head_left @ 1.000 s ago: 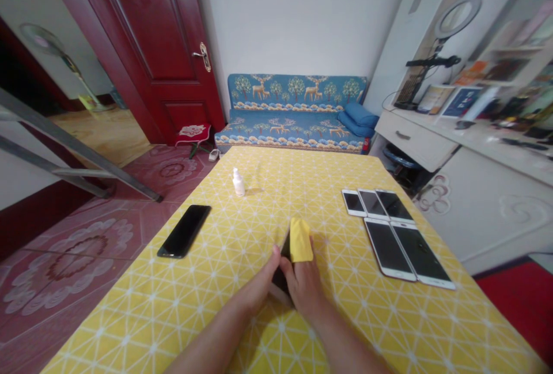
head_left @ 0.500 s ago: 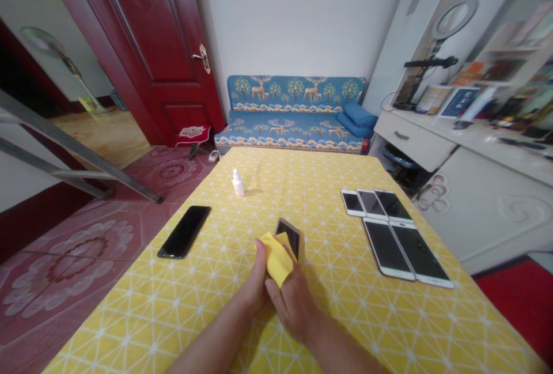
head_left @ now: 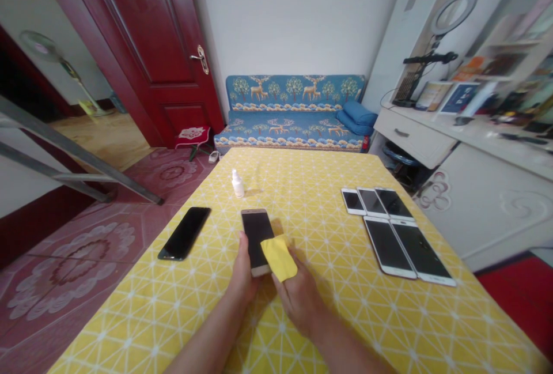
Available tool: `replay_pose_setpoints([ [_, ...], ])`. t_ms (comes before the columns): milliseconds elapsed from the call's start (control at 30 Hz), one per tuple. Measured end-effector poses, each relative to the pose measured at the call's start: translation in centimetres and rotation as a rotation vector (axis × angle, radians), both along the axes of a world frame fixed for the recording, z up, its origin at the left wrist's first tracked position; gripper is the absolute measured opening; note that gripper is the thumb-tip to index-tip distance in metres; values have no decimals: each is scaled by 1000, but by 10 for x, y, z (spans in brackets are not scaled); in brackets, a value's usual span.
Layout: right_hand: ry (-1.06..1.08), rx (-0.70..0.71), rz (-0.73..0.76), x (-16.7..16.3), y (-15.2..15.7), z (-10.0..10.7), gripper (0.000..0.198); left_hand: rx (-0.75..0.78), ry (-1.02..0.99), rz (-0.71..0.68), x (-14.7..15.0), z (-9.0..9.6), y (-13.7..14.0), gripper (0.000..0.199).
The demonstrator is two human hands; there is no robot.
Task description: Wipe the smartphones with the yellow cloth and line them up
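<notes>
A gold-edged smartphone (head_left: 256,235) with a dark screen is held up over the table's near middle. My left hand (head_left: 242,273) is closed on it, with the thumb along its left edge. A yellow cloth (head_left: 280,259) is gripped in my right hand (head_left: 302,299), at the phone's lower right edge, covering a bit of that corner. Some fingers of both hands are hidden under the phone and the cloth. To the left lies a black smartphone (head_left: 185,233), and beyond the held phone stands a small white spray bottle (head_left: 237,184).
Several white-framed phones, among them a large one (head_left: 391,247), lie in two rows on the right of the table. The yellow patterned tablecloth (head_left: 311,178) covers the table. A blue sofa (head_left: 294,114) stands behind it, and a white cabinet (head_left: 488,189) to the right.
The phone has turned and moved left, so its screen now shows nearly whole. The yellow cloth, earlier spread across it between both hands, now sits at its lower right in my right hand.
</notes>
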State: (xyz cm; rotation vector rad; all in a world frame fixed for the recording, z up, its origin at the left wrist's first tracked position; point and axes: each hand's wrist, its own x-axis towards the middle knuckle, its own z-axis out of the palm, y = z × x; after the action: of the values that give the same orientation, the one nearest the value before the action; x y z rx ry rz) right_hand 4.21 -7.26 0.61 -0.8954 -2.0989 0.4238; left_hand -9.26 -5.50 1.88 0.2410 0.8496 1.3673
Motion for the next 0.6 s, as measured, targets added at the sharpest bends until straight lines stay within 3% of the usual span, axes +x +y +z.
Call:
replay_pose_setpoints([
  [200,22,-28,-53,10,16,-7,52,-69,125,-446,6,1,-11,59],
  [333,148,-78,-176,21,28,-7,38,83,164,-678,9,2,-19,48],
  [433,281,-229,-335,32,35,-8,35,136,119,-708,8,3,-19,44],
  [600,603,-481,-438,40,35,-10,41,108,56,-559,9,6,-13,37],
])
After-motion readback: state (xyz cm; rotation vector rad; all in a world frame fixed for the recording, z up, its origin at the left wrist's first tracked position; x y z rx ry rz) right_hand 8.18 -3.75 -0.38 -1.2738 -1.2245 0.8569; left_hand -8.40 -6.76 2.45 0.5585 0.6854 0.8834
